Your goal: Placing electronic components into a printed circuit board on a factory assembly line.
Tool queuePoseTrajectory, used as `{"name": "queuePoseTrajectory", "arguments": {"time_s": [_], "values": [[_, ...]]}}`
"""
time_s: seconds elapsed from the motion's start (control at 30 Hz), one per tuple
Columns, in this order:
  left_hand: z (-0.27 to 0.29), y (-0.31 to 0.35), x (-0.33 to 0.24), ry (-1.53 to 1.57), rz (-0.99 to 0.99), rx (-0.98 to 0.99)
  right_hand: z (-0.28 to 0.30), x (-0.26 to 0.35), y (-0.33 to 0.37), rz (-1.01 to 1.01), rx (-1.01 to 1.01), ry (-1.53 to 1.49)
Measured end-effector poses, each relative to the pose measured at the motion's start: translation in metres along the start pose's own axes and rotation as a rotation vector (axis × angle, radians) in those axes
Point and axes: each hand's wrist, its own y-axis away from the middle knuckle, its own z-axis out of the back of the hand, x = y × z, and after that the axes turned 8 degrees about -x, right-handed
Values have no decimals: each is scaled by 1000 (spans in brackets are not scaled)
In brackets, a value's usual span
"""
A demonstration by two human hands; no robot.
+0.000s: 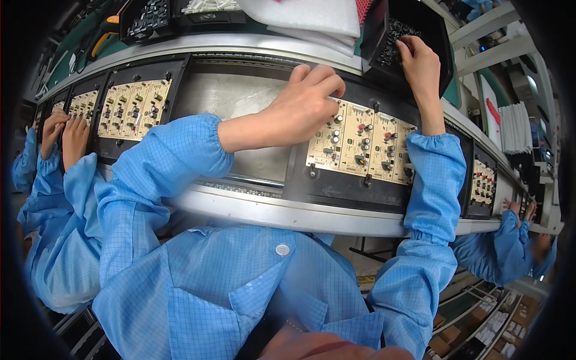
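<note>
My left hand point(300, 111) hovers over the left edge of a tan circuit board panel point(377, 145), fingers curled inward; what they hold, if anything, is hidden. Upright capacitors and other small parts stand on the panel, which lies in a black carrier tray point(336, 191) on the conveyor line. At the upper right, my right hand point(421, 65) reaches into a black bin point(441, 36) of small black components point(393, 51). Its thumb and fingertips come together at the pile, and I cannot make out anything between them.
White foam sheets point(306, 18) lie behind the conveyor rail point(252, 45). More parts bins point(147, 21) stand at the far left, near yellow-handled pliers point(103, 42). Another populated board point(133, 109) sits left. Co-workers' hands point(75, 141) work at far left and far right.
</note>
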Motion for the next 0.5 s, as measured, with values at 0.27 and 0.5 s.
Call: {"name": "queuePoseTrajectory", "arguments": {"time_s": [0.27, 0.5], "values": [[-1, 0, 1, 40, 16, 28, -14, -1, -7, 80, 62, 135], [3, 10, -1, 64, 148, 29, 37, 34, 8, 27, 82, -241]]}}
